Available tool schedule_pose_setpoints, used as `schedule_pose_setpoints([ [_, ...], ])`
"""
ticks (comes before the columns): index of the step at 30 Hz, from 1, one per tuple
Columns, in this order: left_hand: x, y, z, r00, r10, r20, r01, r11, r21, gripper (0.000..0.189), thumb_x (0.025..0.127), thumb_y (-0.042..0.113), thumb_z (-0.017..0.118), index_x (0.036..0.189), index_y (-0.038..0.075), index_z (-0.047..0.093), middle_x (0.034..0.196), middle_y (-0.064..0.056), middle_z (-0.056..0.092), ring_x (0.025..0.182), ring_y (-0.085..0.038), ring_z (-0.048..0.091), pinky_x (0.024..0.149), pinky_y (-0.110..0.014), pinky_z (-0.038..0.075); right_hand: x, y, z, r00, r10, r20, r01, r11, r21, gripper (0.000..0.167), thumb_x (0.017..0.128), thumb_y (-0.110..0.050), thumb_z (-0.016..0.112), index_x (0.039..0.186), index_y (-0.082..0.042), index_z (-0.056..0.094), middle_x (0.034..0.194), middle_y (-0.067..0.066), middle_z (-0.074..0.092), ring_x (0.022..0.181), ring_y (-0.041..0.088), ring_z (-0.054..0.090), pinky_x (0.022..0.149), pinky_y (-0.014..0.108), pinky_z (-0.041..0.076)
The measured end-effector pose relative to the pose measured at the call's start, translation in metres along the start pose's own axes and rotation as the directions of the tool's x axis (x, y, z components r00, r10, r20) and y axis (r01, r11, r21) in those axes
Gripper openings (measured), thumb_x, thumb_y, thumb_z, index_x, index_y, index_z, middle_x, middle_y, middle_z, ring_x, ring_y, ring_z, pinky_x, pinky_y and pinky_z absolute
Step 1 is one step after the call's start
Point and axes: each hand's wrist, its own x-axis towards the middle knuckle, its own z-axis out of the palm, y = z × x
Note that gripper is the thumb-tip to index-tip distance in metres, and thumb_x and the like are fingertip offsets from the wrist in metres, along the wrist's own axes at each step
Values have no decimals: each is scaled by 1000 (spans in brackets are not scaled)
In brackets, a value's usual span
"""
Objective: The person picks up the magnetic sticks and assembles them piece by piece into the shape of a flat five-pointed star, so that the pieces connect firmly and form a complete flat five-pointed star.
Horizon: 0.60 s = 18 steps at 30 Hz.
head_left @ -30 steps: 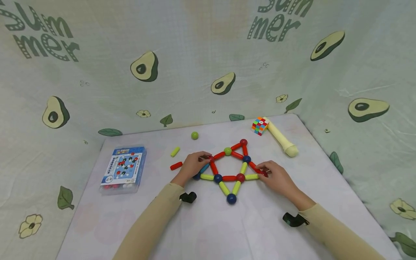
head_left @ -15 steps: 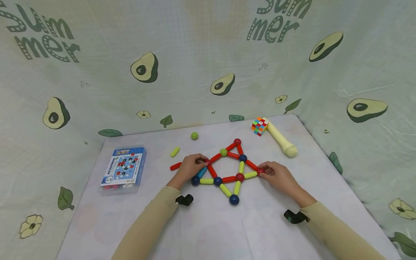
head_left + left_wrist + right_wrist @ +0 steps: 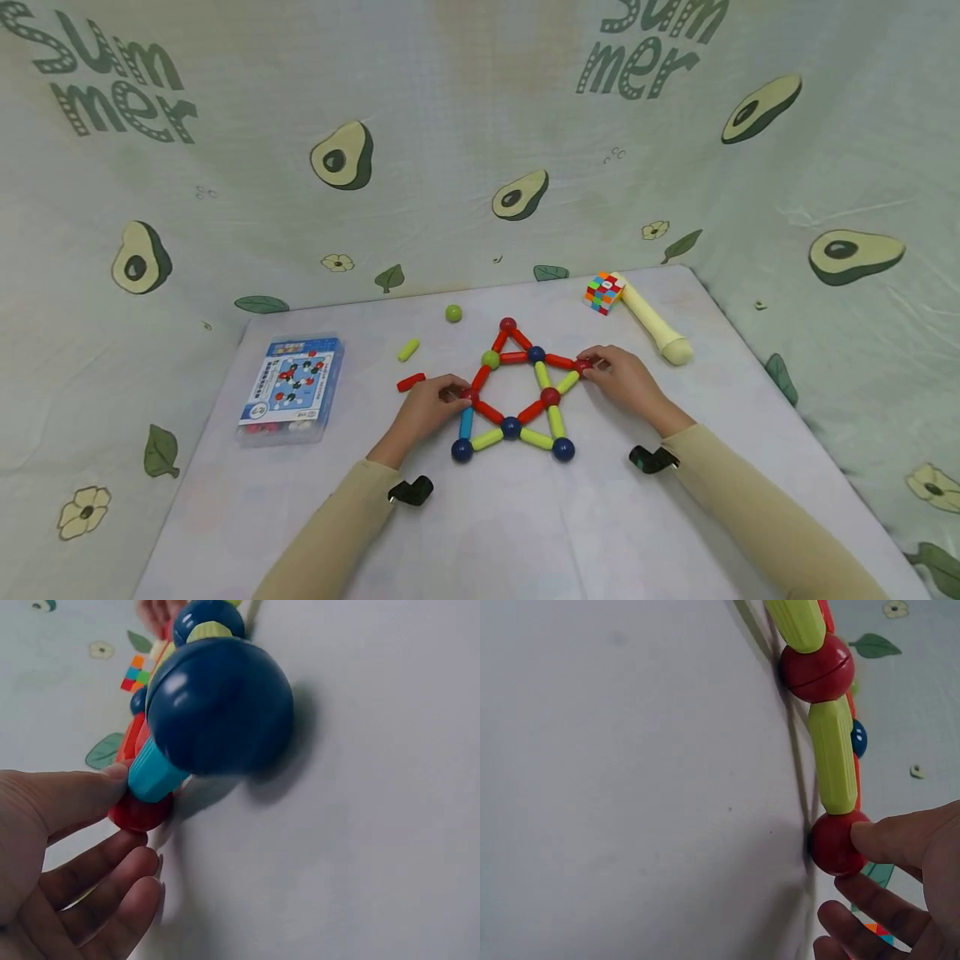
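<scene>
A flat figure of magnetic sticks and balls lies on the table, with points around a ring. At its left corner my left hand [image 3: 426, 414] pinches a red ball [image 3: 140, 815] between thumb and fingers. From that ball a blue stick [image 3: 466, 422] runs down to a dark blue ball [image 3: 462, 451]. My right hand [image 3: 628, 385] pinches another red ball [image 3: 835, 847] at the right corner, where a yellow-green stick [image 3: 832, 757] and a red stick [image 3: 559, 362] meet. A third red ball [image 3: 507, 326] tops the figure, and a second dark blue ball [image 3: 563, 450] marks its lower right point.
Left of the figure lie a loose red stick [image 3: 411, 382], a yellow-green stick [image 3: 408, 350] and a green ball [image 3: 453, 313]. A boxed building set [image 3: 292, 389] rests further left. Behind my right hand are a puzzle cube [image 3: 604, 292] and a pale yellow club-shaped thing [image 3: 658, 325].
Both hands have turned the whole figure counterclockwise: the right corner went up and left, the left corner came down toward me, and the top ball swung left. Both hands kept hold of their balls.
</scene>
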Motion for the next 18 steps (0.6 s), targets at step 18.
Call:
schedule_pose_setpoints([
  [18,-22,4,28,997,17,-82,-21,998,-54,22,90,26,80,109,22,71,94,10,67,84,-11,60,72,-24,54,36,-11,2,999,22,25,-21,999,-31,32,100,-15,63,131,-10,67,131,17,64,117,37,57,99,54,47],
])
